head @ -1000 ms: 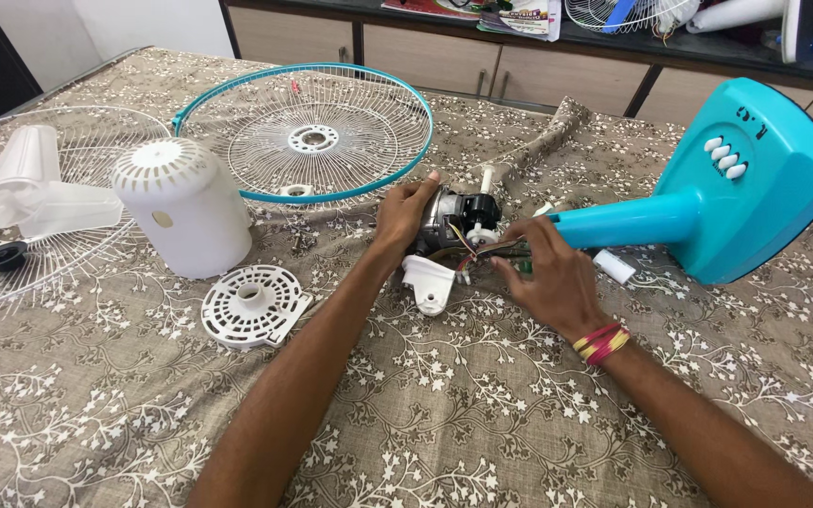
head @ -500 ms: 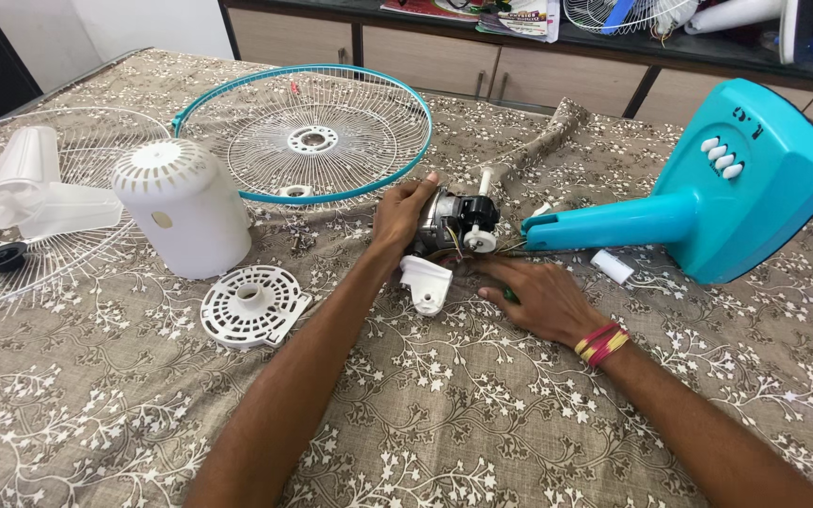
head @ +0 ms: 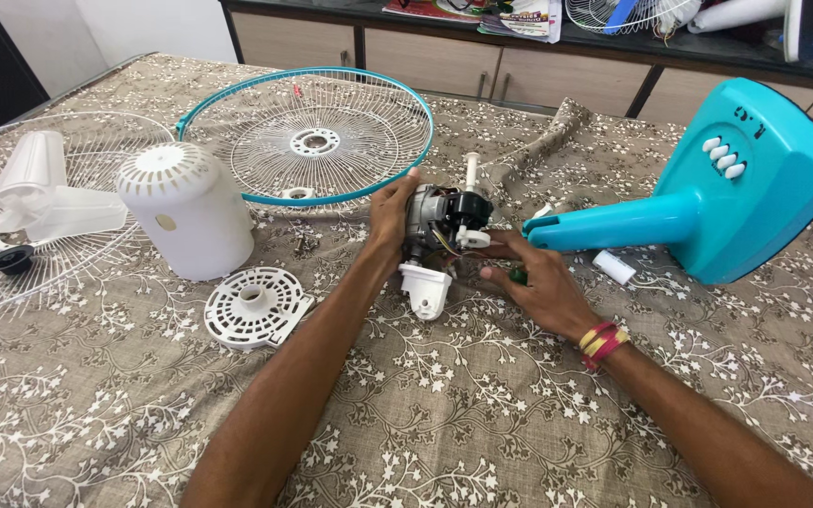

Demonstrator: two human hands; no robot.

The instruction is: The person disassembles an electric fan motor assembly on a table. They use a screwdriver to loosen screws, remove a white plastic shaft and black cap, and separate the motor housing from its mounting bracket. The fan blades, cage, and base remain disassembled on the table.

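A brown cloth (head: 444, 414) with a white vine print covers the counter. Nearest lies a round, slotted white plastic cap (head: 256, 307). The right hand (head: 534, 277) rests half-curled on the cloth just right of the motor (head: 439, 226), fingers bent around a small green thing; what it is cannot be told. The left hand (head: 390, 214) wraps the motor's metal left side, thumb on top. The motor stands mid-counter, black plastic at the back, coloured wires trailing, a white bracket (head: 425, 287) below it. Just beside it on the right, the smooth teal stand (head: 708, 198) points its neck at the motor. Left sits a domed white cover (head: 185, 207), then a white blade (head: 35, 198) on a wire grille (head: 96, 254). Farther back lies a teal-rimmed wire guard (head: 308, 136).
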